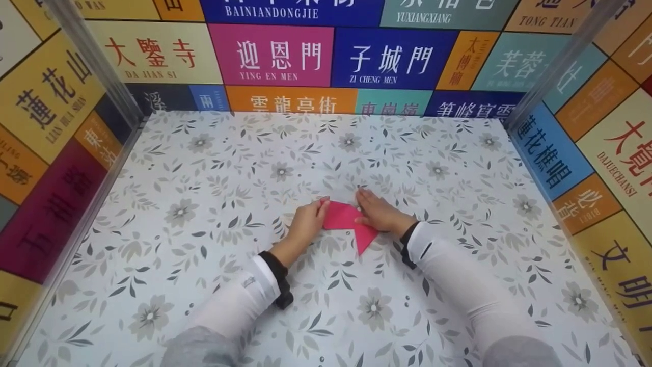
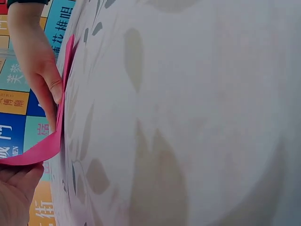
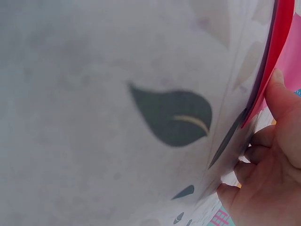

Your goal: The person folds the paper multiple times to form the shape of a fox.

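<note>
A folded piece of bright pink paper [image 1: 340, 216] lies between the two hands, with a pointed flap hanging toward the person. My left hand [image 1: 305, 219] pinches its left end. In the left wrist view this end of the paper [image 2: 35, 153] bends up off the table, held by the left hand [image 2: 14, 195]. On the paper's right part rests my right hand [image 1: 379, 210], fingers extended and thumb touching the sheet. The right wrist view has the right hand's [image 3: 277, 155] thumb at the paper's edge [image 3: 277, 47] and its other fingers close to the tabletop.
A white table cover with grey flowers and leaves [image 1: 219, 280] spreads under the hands. Panels with colourful printed signs [image 1: 275, 56] stand along the back and both sides. Clear strips [image 1: 97, 61] run up the table's far corners.
</note>
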### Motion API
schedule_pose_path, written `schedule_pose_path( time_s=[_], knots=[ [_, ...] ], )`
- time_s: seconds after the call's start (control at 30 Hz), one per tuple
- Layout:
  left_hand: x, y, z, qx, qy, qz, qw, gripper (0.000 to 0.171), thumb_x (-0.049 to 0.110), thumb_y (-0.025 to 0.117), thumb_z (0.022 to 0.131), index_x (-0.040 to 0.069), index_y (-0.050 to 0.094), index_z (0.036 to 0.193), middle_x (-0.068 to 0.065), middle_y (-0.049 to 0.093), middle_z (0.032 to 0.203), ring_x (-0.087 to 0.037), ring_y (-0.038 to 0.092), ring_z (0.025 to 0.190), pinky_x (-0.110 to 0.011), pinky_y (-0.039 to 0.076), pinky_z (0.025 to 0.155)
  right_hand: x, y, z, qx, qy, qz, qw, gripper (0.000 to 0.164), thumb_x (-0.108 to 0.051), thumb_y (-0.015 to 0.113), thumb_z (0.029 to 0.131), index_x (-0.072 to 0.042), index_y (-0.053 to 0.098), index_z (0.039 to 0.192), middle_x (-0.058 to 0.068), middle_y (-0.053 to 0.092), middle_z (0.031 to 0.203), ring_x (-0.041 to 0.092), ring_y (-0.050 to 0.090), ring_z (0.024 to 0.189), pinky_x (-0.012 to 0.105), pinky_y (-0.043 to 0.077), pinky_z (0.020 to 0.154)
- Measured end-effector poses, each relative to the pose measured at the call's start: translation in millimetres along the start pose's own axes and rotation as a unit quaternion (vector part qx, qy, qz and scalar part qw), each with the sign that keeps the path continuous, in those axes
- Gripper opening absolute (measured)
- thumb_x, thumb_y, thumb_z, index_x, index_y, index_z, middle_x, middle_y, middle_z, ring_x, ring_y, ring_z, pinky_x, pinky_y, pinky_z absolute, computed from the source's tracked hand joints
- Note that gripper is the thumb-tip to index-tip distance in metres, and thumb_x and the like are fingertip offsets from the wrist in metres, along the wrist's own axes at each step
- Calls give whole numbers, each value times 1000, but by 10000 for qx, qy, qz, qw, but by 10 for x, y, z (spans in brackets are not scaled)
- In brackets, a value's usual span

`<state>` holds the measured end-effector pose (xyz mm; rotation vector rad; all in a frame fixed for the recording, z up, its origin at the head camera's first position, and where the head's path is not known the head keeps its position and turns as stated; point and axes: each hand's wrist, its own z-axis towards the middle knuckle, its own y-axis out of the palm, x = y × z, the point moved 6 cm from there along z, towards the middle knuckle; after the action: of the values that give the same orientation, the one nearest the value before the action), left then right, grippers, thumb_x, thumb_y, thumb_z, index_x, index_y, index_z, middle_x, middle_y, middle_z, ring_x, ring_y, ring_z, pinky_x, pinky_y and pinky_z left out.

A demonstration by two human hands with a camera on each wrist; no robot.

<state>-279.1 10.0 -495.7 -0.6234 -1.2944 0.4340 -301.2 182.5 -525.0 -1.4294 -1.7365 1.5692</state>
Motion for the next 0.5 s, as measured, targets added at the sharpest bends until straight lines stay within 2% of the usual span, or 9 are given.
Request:
schedule_pose_path(
  time_s=[0.13, 0.33, 0.5],
  knots=[
    [93, 62, -60, -169, 390, 4, 9991, 33, 25, 46, 93, 6, 59, 117, -8, 61, 114, -19, 54, 110, -30, 42, 93, -9, -16, -4, 93, -51, -46, 9999, 74, -34, 49, 90, 8, 11, 139, 24, 8, 146, 38, 5, 134, 52, 14, 106],
    [177, 177, -138, -701, 587, 384, 9951, 42, 30, 39, 95, 4, 49, 126, -11, 55, 123, -22, 50, 114, -32, 38, 97, -8, -11, -2, 135, -48, -118, 9998, 74, -34, 49, 90, 8, 11, 139, 24, 9, 146, 38, 6, 134, 54, 15, 104],
    [217, 226, -184, -869, 812, 671, 9906, 44, 31, 37, 96, 2, 46, 128, -12, 53, 124, -24, 49, 115, -33, 37, 98, -5, 15, -2, 74, -22, -164, 9998, 73, -33, 48, 91, 8, 11, 139, 24, 8, 146, 38, 6, 134, 55, 14, 104]
  ],
)
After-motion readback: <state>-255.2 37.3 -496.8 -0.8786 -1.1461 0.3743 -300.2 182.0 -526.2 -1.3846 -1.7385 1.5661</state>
